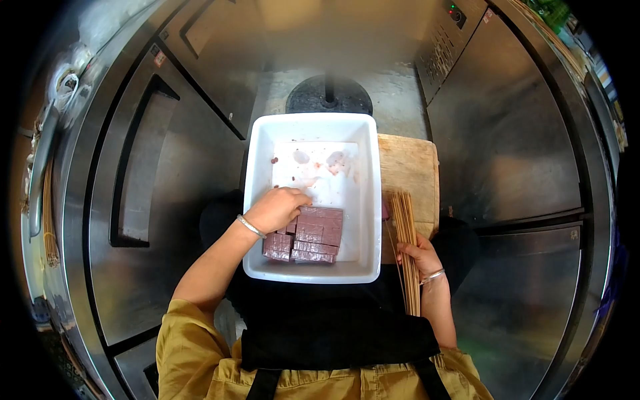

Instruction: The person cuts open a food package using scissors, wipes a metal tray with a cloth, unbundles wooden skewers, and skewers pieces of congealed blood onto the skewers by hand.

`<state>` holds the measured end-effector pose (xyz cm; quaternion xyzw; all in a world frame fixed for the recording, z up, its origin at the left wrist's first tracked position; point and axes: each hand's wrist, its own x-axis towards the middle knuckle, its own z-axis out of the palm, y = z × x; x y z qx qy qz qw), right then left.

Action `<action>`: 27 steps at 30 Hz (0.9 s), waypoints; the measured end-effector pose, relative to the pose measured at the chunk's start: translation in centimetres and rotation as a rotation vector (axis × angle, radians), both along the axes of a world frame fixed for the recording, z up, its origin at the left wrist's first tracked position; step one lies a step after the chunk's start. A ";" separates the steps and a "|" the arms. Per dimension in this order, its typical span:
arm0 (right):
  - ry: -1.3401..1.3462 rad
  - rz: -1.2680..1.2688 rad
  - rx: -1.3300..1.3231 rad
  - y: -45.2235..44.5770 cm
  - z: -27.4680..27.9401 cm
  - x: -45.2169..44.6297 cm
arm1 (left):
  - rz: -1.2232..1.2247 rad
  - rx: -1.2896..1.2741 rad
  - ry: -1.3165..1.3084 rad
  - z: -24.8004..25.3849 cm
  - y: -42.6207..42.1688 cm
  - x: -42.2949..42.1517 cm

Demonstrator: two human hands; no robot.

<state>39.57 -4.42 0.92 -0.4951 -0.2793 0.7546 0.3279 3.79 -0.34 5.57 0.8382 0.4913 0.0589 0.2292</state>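
A white plastic tub [369,200] sits in front of me, with smooth dark reddish-brown blocks [320,227], cut into pieces, near its close end. They look like blood curd. Over the upper left edge of the blocks, my left hand [277,208] reaches in with bent, closed fingers; what lies between them is hidden. To the right of the tub, my right hand [420,255] is wrapped round a thick bundle of bamboo skewers [405,227]. Beside the bundle one thin skewer stands apart, and a dark red piece [385,208] shows at its tip.
A wooden board [413,160] lies under the skewers, right of the tub. Steel cabinet doors [180,160] rise on the left and more steel doors [507,120] on the right. Beyond the tub stands a round black base [329,97] on the floor. Small dark crumbs dot the tub's bottom.
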 end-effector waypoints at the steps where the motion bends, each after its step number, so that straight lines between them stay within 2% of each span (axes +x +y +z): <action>1: 0.007 0.000 0.001 0.0 0.0 0.0 | -0.001 0.000 0.000 0.1 -0.1 0.0; 12: 0.001 0.026 0.018 0.1 -0.7 0.2 | 0.161 -0.024 -0.216 -0.1 -1.0 1.8; 18: -0.017 0.031 0.036 0.0 -0.3 0.0 | -0.016 0.002 -0.277 -2.1 0.4 5.5; 20: -0.002 0.021 0.037 0.0 -0.2 -0.1 | -0.166 0.007 -0.305 -2.3 0.9 6.1; 27: 0.027 0.010 -0.001 0.2 -0.6 0.1 | -0.259 -0.008 -0.193 -2.7 1.9 6.7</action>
